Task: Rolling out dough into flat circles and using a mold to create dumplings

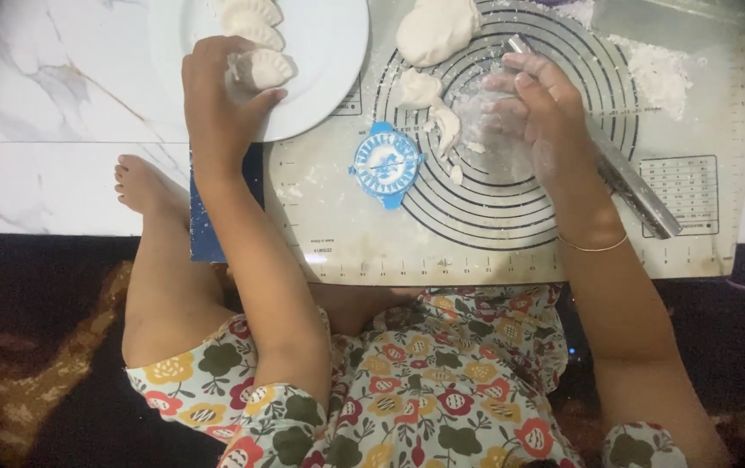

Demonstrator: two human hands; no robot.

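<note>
Left hand [216, 104] grip clamped on a pleated dumpling [261, 69] at the near edge of the white plate [329, 52], which sits at the mat's far-left corner; two more dumplings [253, 22] on the plate behind it. Right hand [537, 117] floury, fingers loosely apart, resting flat on the ringed pastry mat [494, 243], over a metal rolling pin [632, 186]. Dough lump [435, 29] at the mat's far edge, dough scraps [433, 108] beside the hand. Blue dumpling press [385, 163] mid-mat, closed. Loose flour [658, 74] at the far-right corner.

Blue dumpling press [385, 163], marble floor [43, 104]
</note>
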